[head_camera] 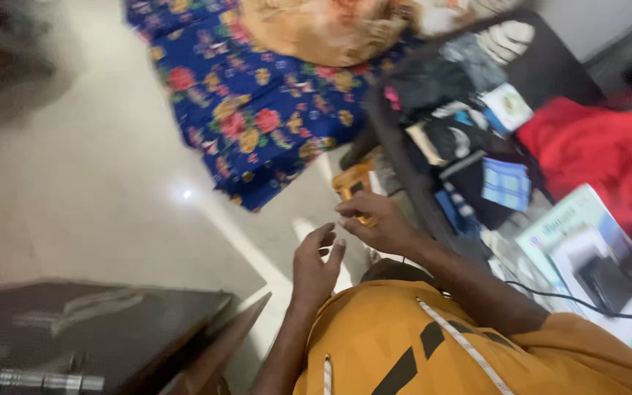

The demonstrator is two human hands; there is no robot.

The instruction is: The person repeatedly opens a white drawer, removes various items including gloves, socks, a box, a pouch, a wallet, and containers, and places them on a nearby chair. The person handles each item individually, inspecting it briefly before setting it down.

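My left hand (pixel 316 260) hovers over the pale floor with its fingers spread and nothing in it. Just above and to its right, my right hand (pixel 376 221) is curled, and its fingertips close on the near end of an orange-yellow object (pixel 352 183) that lies at the edge of a dark table (pixel 404 172). The view is blurred, so the object's kind is unclear. I wear an orange shirt (pixel 382 336) with a white measuring tape (pixel 462 344) draped over it.
A blue floral cloth (pixel 250 95) lies on the floor with a tan cloth (pixel 316 29) on it. The dark table holds a red cloth (pixel 601 157), a blue checked cloth (pixel 506 183), a printed box (pixel 587 249) and a black cable (pixel 587 303). Dark wooden furniture (pixel 96 322) stands lower left.
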